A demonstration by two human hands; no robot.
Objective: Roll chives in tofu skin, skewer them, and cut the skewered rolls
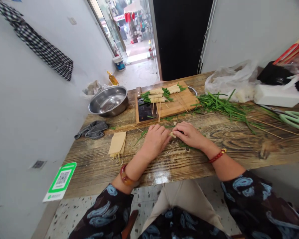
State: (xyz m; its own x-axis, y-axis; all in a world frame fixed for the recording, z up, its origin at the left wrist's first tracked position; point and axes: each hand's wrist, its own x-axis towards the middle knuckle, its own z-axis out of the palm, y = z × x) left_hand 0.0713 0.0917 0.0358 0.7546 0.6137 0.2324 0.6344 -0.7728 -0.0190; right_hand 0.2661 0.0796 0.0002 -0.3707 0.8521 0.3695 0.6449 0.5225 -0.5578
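A pale tofu-skin roll (172,134) is pinched between my two hands at the middle of the wooden table, mostly covered by the fingers. My left hand (155,140) bends its fingers against one end; my right hand (188,134) closes thumb and fingers on the other. Bits of green chive lie around and under them. To the left rests a small stack of tofu-skin sheets (118,142). Beyond my hands, skewered rolls (157,99) with chives poking out lie on the cutting board (175,108), beside a broad-bladed cleaver (146,111).
A steel basin (109,101) and a grey cloth (92,129) are at the left. Loose chives (223,105), a plastic bag (230,81), a white box (279,94) and green-handled scissors (295,119) occupy the right. A QR-code card (60,181) sits at the near left corner.
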